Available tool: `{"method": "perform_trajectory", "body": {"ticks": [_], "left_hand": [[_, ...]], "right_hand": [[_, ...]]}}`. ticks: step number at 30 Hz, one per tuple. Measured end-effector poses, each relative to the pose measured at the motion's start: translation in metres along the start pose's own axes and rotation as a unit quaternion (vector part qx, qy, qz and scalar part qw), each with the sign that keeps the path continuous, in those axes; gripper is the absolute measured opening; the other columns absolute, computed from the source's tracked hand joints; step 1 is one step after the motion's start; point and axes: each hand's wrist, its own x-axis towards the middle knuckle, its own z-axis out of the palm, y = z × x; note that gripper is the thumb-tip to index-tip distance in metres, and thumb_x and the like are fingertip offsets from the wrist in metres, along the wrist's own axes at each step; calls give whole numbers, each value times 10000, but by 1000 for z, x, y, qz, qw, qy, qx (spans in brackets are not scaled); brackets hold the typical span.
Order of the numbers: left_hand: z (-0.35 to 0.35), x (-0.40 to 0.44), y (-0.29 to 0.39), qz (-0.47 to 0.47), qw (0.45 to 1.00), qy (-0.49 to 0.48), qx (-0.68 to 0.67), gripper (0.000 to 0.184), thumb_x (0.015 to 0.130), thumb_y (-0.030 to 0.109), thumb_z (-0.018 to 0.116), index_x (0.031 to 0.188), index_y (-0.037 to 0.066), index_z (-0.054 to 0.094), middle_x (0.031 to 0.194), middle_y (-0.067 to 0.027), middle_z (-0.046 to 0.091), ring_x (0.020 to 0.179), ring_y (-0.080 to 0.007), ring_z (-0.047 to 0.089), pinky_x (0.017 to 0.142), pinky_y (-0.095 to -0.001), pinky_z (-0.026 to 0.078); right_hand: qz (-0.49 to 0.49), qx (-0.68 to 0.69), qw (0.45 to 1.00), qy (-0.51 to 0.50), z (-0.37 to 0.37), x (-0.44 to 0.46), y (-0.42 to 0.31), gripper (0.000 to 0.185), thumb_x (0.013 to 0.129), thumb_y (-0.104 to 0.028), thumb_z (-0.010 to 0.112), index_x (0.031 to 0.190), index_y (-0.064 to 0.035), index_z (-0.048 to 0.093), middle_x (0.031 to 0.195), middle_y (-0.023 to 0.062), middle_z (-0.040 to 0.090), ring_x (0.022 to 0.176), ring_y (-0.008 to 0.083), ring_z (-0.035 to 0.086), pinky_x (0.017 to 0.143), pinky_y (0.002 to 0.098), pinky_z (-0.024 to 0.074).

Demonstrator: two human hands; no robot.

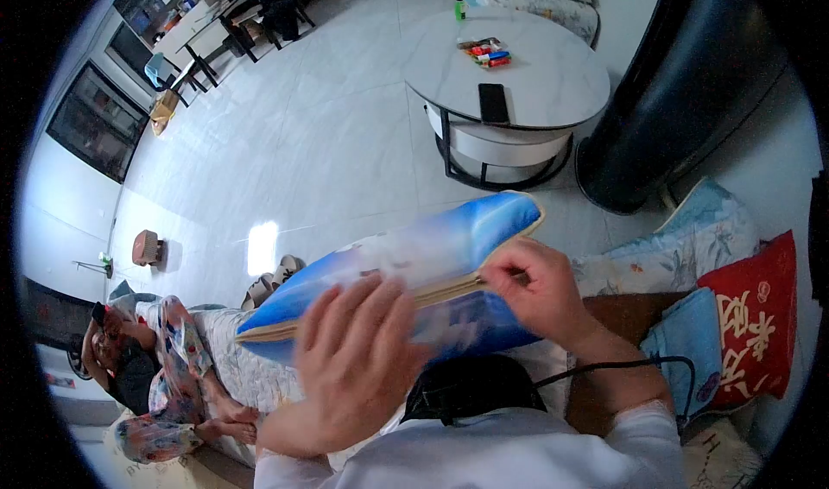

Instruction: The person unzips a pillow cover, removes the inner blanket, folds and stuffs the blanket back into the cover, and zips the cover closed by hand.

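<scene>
Two hands at the zipped edge (432, 295) of a blue and white cushion (406, 251).
In the head view, the right hand (537, 288) pinches at the cushion's beige zipped edge, thumb and forefinger together; whether they grip the zipper pull cannot be told. The left hand (358, 355), blurred, has its fingers slightly spread over the cushion's near side; contact is unclear. The cushion lies just beyond and between both hands. Well beyond the right hand stands a round table (553, 74) bearing a black phone (493, 104); to that hand's right is a red cushion (760, 316). Left of the left hand, a person (134, 368) reclines.
</scene>
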Motion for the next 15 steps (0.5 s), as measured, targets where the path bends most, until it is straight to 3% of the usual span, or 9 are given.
{"method": "perform_trajectory", "body": {"ticks": [2, 4, 6, 8, 9, 12, 13, 14, 15], "left_hand": [[26, 14, 1, 5, 1000, -17, -8, 632, 731, 453, 729, 1178, 41, 555, 1208, -128, 581, 1134, -328, 549, 988, -474, 401], [51, 18, -7, -59, 996, -72, -5, 700, 708, 487, 730, 1201, 31, 531, 1152, -135, 558, 1093, -334, 533, 939, -471, 409], [57, 16, -21, -68, 995, -75, 13, 758, 658, 539, 732, 1181, 26, 539, 1069, -137, 546, 1017, -341, 540, 894, -471, 414], [58, 9, -36, -47, 998, -35, 14, 831, 595, 614, 717, 1158, 25, 553, 1080, -139, 552, 1030, -341, 539, 896, -470, 416], [57, 6, -42, -36, 999, -20, 32, 876, 547, 664, 694, 1132, 24, 571, 1079, -138, 556, 1032, -341, 539, 889, -468, 417], [50, -6, -55, -25, 999, -2, 25, 819, 604, 660, 695, 1116, 35, 562, 1089, -130, 541, 1042, -333, 529, 895, -462, 416], [49, -10, -58, -24, 1000, 10, 11, 838, 600, 682, 670, 1122, 35, 563, 1092, -124, 550, 1035, -341, 530, 902, -469, 411], [47, -11, -61, -29, 999, 9, 14, 838, 600, 682, 670, 1122, 35, 563, 1092, -124, 550, 1035, -341, 530, 902, -469, 411], [43, -12, -65, -25, 999, 28, -35, 723, 660, 613, 691, 1075, 31, 585, 1052, -118, 568, 1003, -312, 550, 881, -435, 425]], "right_hand": [[-48, 4, 999, 23, 2, 6, -20, 127, 820, -198, 695, 815, -88, 631, 722, 62, 628, 660, 241, 630, 550, 384, 432], [-102, -89, 986, -94, -12, 13, -43, 162, 886, -186, 669, 885, -27, 636, 851, 103, 657, 780, 180, 641, 679, 300, 537], [-83, -95, 986, -108, -25, 18, -37, 186, 914, -212, 634, 926, -27, 650, 924, 115, 683, 850, 181, 657, 758, 316, 543], [101, 168, 973, -117, -38, 21, -22, 207, 946, -211, 585, 966, -18, 657, 991, 124, 691, 929, 185, 658, 840, 326, 529], [117, 216, 965, -91, -36, 21, -5, 253, 963, -204, 558, 1038, 4, 680, 903, 109, 707, 905, 142, 657, 846, 301, 517], [144, 268, 938, -168, -27, 17, 14, 254, 960, -197, 568, 1092, -5, 668, 1040, 122, 692, 994, 145, 633, 905, 303, 492], [167, 216, 930, -244, -22, 14, 19, 298, 970, -203, 559, 1198, -23, 622, 1185, 111, 645, 1102, 145, 583, 955, 298, 463], [165, 219, 929, -250, -14, 13, 22, 298, 970, -203, 559, 1198, -23, 622, 1185, 111, 645, 1102, 145, 583, 955, 298, 463], [79, 198, 948, -238, -3, 14, 24, 309, 949, -206, 571, 1187, -17, 631, 1217, 121, 635, 1113, 173, 594, 955, 311, 472]]}}
